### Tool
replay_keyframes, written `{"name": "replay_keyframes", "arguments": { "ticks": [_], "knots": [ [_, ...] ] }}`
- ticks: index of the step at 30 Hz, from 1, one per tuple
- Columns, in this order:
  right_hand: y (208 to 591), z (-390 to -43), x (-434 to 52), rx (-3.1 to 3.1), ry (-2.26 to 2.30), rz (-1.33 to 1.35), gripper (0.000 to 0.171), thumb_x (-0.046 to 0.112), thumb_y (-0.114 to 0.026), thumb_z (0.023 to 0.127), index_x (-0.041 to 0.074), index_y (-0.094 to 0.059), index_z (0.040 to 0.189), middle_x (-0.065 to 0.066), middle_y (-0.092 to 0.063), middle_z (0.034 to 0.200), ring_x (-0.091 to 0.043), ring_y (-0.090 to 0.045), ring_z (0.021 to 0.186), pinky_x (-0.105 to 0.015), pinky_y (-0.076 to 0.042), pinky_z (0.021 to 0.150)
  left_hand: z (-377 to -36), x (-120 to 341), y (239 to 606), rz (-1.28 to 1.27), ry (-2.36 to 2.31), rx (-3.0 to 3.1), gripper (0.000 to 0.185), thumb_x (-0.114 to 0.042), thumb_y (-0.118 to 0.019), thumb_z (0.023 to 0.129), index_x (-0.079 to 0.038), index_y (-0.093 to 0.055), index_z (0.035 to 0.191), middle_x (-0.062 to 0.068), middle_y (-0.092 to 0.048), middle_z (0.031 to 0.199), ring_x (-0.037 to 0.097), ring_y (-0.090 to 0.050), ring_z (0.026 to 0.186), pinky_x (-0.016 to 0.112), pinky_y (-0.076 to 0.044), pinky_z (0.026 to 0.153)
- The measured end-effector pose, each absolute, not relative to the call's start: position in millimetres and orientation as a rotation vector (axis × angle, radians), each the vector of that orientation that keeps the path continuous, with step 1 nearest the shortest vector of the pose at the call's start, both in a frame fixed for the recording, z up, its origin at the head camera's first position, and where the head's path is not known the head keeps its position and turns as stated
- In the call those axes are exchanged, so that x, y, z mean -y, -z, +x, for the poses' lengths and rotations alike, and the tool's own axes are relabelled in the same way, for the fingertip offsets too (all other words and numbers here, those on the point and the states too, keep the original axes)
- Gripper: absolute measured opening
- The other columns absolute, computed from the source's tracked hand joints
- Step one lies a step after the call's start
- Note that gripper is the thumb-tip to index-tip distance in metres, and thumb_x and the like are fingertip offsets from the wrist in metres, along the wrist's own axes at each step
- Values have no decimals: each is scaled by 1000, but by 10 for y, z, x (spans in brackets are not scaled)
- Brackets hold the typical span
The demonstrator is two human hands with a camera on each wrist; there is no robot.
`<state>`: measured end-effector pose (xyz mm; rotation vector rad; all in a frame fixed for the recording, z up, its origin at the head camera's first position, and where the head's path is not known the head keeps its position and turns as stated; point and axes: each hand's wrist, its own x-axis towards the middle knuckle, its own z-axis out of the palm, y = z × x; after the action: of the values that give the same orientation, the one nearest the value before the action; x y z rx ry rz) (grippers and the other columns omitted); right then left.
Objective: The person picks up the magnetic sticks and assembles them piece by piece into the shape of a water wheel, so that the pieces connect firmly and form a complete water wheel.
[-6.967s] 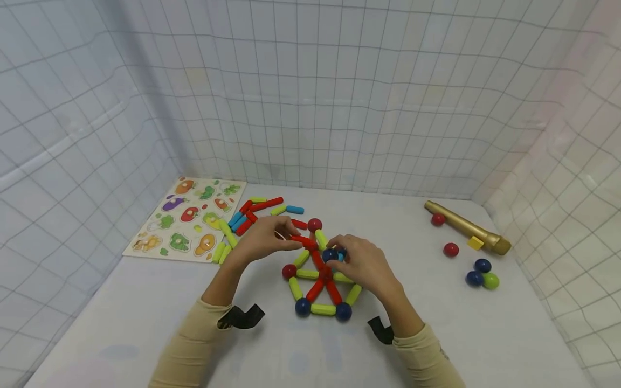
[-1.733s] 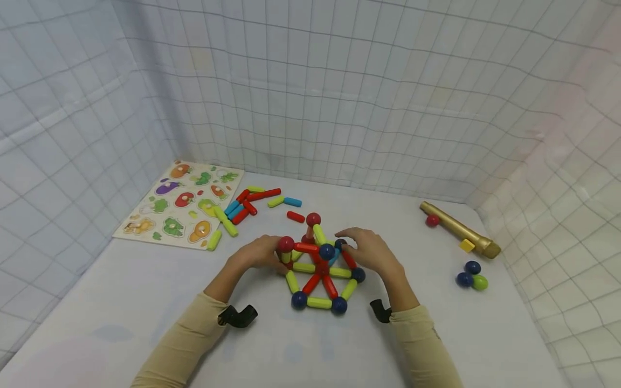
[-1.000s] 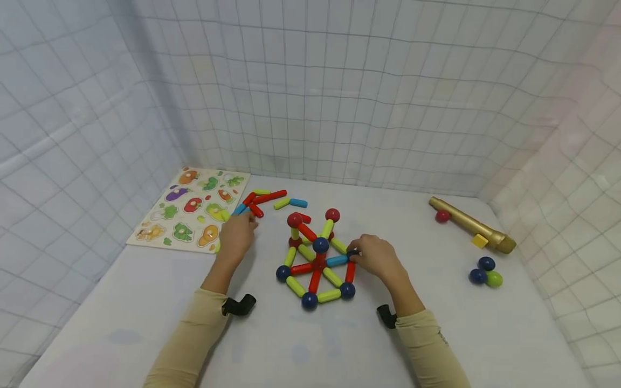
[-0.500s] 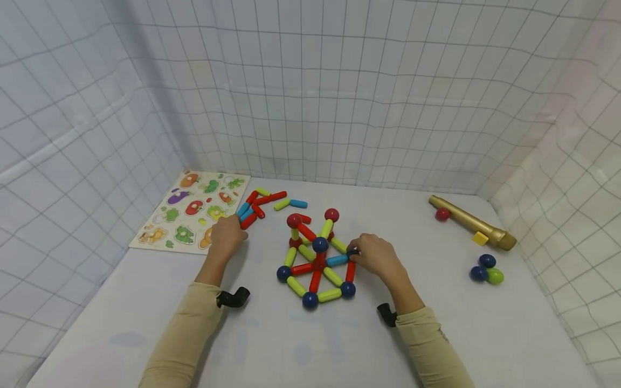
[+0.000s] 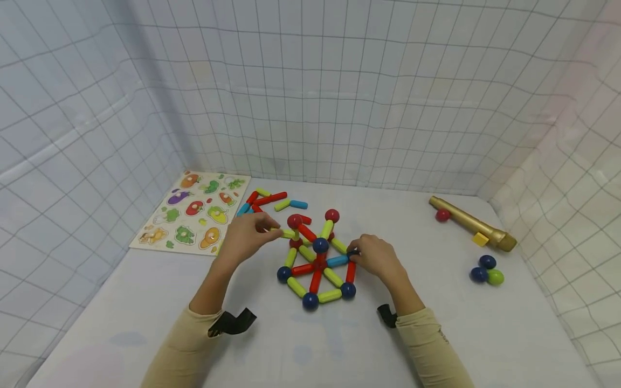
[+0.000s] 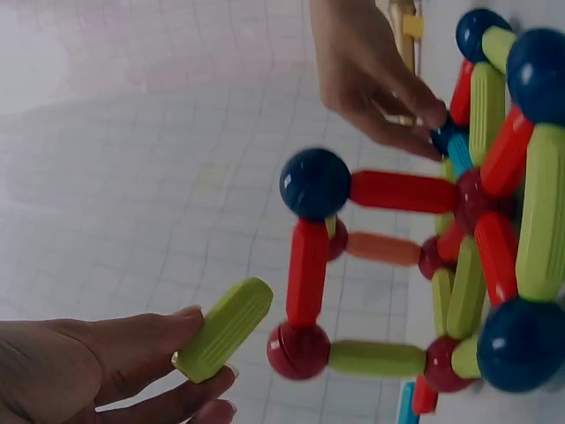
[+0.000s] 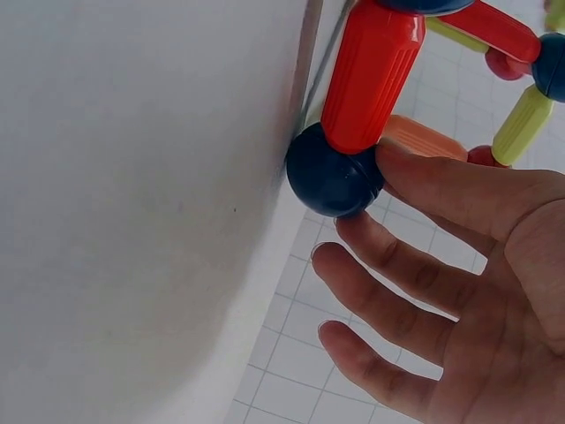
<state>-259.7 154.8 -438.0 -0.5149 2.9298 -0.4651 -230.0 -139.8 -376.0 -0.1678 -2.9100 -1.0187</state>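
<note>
Head view: left hand (image 5: pixel 245 240) pinches green rod (image 5: pixel 287 233) beside frame (image 5: pixel 317 264); right hand's (image 5: pixel 375 257) relaxed fingertips touch its blue ball (image 7: pixel 335 177).

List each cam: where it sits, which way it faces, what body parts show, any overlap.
Head: looks forward and down at the rod-and-ball structure; both forearms show.
Left wrist: beside the left hand, facing the structure; fingers pinch a green rod.
Right wrist: under the right hand, facing a blue ball.
Shared: left-wrist and head both show the green rod.

White table (image 5: pixel 121 318) bears rod-and-ball frame (image 5: pixel 317 264), puzzle board (image 5: pixel 194 213).
</note>
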Motion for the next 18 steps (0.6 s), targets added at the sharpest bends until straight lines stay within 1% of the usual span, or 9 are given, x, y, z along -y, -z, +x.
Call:
{"name": "replay_keyframes", "arguments": {
  "ticks": [5, 8, 10, 12, 15, 18],
  "knots": [
    [4392, -2597, -1532, -2925, 457, -518, 20, 17, -74, 85, 13, -75, 105, -6, -70, 99, -18, -62, 85, -33, -54, 71, -2160, 1147, 3707, -252, 1052, 2902, 17, -33, -75, 85, -18, -74, 93, -1, -72, 90, 19, -63, 88, 28, -51, 71],
    [4386, -2595, -1523, -2921, 451, -514, 20, 17, -74, 86, 13, -75, 105, -6, -70, 100, -18, -62, 85, -33, -55, 72, -2150, 1056, 3741, -287, 988, 2908, 16, -32, -75, 85, -18, -74, 93, -1, -72, 91, 17, -62, 86, 28, -51, 71],
    [4384, -2592, -1522, -2918, 446, -506, 20, 17, -74, 86, 13, -75, 106, -6, -70, 100, -18, -62, 86, -33, -55, 72, -2160, 1025, 3780, -312, 968, 2908, 19, -33, -74, 85, -17, -73, 96, -1, -72, 93, 17, -62, 85, 29, -51, 72],
    [4380, -2589, -1523, -2914, 447, -494, 20, 18, -73, 86, 14, -75, 106, -6, -70, 100, -18, -62, 86, -34, -55, 74, -2175, 1034, 3816, -338, 985, 2919, 24, -33, -75, 85, -17, -71, 103, 1, -73, 96, 18, -63, 87, 30, -53, 74],
    [4373, -2584, -1528, -2908, 450, -479, 20, 18, -73, 86, 14, -75, 106, -6, -71, 101, -18, -63, 86, -34, -55, 73, -2206, 1145, 3858, -338, 1022, 2963, 32, -32, -75, 84, -16, -67, 111, 4, -72, 100, 20, -65, 89, 31, -54, 74],
    [4368, -2587, -1528, -2908, 447, -474, 20, 18, -73, 86, 14, -75, 106, -6, -71, 100, -19, -63, 86, -34, -55, 73, -2268, 1377, 3922, -229, 923, 3037, 32, -27, -73, 87, -12, -65, 114, 8, -72, 99, 21, -64, 83, 30, -53, 67]
  ]
}}
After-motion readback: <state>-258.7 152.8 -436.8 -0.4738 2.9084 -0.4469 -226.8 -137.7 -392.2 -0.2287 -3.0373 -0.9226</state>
